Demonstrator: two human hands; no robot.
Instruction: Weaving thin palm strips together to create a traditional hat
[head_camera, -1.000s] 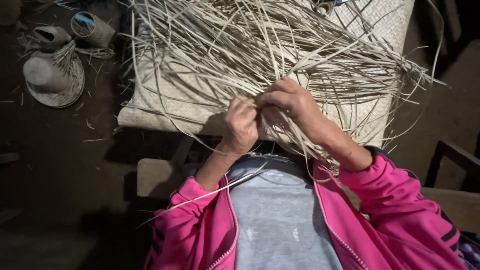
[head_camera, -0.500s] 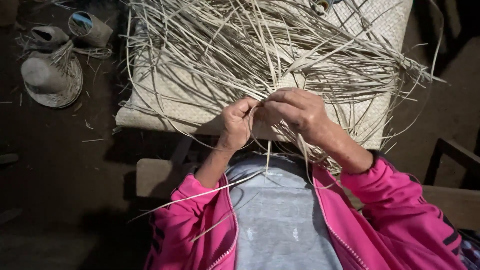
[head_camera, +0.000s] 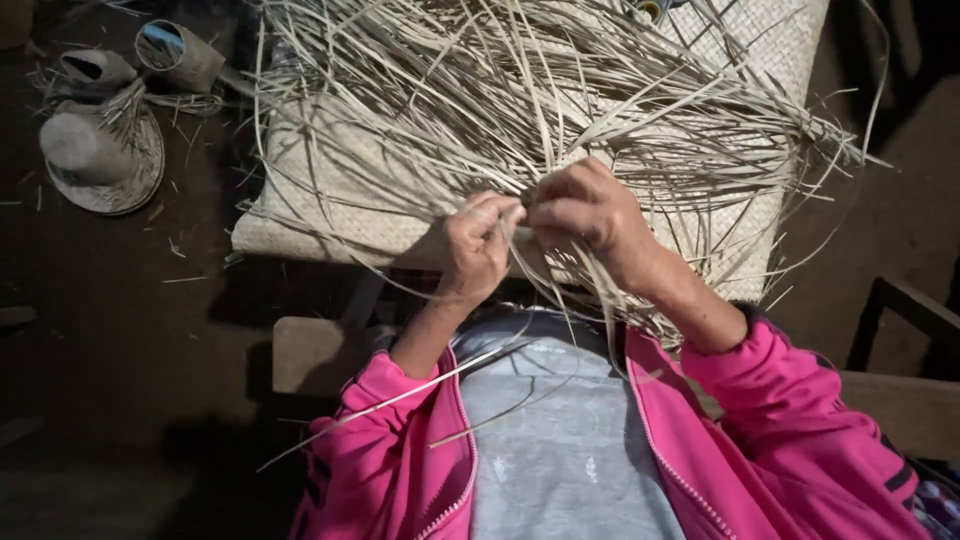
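Strands of pale dried palm leaf (head_camera: 560, 110) fan out from the unfinished edge of a woven mat (head_camera: 330, 200), and the few being worked sit pinched at the meeting point of both hands, just above the lap. The left hand (head_camera: 475, 245) comes in from 7 o'clock, its grip narrow, thumb and fingers closed on a strip near the mat's edge. The right hand (head_camera: 590, 215) comes in from 4 o'clock, touching the left at the fingertips, its grip likewise closed over a strip. The held strips run with their long axis from 6 toward 12 o'clock, loose ends trailing down over the grey shirt (head_camera: 560, 440) between the pink jacket (head_camera: 780, 420) sleeves. Neither hand is clearly nearer. The free strands spread away toward 12 and 2 o'clock. Well apart at 10 o'clock, a woven hat (head_camera: 100, 160) lies on the dark floor (head_camera: 150, 350).
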